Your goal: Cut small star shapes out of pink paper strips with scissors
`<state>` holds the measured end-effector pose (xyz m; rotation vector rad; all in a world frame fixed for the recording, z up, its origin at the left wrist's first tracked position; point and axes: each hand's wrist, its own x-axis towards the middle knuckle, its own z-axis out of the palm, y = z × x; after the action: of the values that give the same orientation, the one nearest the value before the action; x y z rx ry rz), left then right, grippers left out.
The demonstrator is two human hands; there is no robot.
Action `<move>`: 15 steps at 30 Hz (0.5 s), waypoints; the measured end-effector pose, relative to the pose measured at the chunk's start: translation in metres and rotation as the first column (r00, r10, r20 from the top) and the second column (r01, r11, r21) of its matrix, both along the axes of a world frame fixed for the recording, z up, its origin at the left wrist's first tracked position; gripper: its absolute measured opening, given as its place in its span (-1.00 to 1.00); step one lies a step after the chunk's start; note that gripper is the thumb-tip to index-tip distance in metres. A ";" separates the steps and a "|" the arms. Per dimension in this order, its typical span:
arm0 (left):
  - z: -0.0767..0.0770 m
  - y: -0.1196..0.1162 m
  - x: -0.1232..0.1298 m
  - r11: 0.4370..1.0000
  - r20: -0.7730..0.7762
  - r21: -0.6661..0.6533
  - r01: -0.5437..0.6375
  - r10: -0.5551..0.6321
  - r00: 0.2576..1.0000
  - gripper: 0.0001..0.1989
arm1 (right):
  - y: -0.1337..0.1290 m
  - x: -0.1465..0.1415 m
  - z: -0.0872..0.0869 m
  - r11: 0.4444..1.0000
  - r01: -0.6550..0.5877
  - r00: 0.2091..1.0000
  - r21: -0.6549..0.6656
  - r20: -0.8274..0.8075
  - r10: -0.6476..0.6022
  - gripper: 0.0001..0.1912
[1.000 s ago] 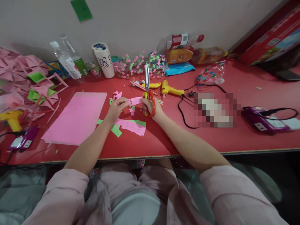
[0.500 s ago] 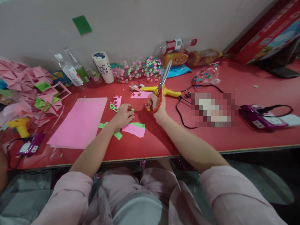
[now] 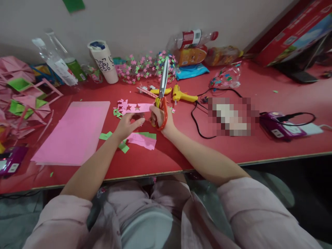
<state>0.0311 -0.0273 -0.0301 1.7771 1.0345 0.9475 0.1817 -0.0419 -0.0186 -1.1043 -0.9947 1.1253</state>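
Note:
My right hand (image 3: pixel 162 119) is closed round the red-and-yellow handles of the scissors (image 3: pixel 164 79), whose blades point up and away. Its fingertips also pinch the right end of a pink paper strip (image 3: pixel 143 108) with star-shaped holes. Just below that strip is my left hand (image 3: pixel 127 127), thumb stretched apart from the fingers; the strip's edge partly hides the fingertips. Pink and green punched scraps (image 3: pixel 119 107) lie behind my left hand. Nearer me, pink strips (image 3: pixel 142 140) overlap green paper pieces (image 3: pixel 123 146) on the red table.
Pink sheets (image 3: pixel 75 135) lie at left, beside pink folded-paper shapes (image 3: pixel 23 93). A yellow glue gun (image 3: pixel 184 96) and its black cord are at right. Bottles, a white tumbler (image 3: pixel 103 64) and a star-covered bottle (image 3: pixel 142 69) line the wall. A purple power box (image 3: pixel 280 126) stands farther right.
The star-holed strip has come off the table toward me, into my right fingertips. My left hand has opened from its curled pose over the scraps. The camera view has shifted.

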 end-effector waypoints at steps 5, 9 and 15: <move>0.002 -0.003 0.005 0.978 0.165 -0.194 -0.081 0.113 0.980 -0.76 | 0.000 -0.003 -0.004 0.998 -0.063 0.998 -0.004 -0.003 0.063 -0.73; 0.002 0.000 0.003 0.976 0.224 -0.208 -0.060 0.107 0.969 -0.80 | -0.002 -0.006 -0.004 0.995 -0.092 0.995 -0.025 0.025 0.092 -0.70; 0.004 0.000 0.002 0.987 0.198 -0.143 -0.075 0.103 0.975 -0.79 | -0.004 -0.007 -0.003 0.991 -0.127 0.987 -0.049 0.096 0.131 -0.69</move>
<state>0.0330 -0.0276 -0.0262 1.4985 1.0276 1.0666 0.1747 -0.0456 -0.0213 -1.1518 -1.1379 1.2098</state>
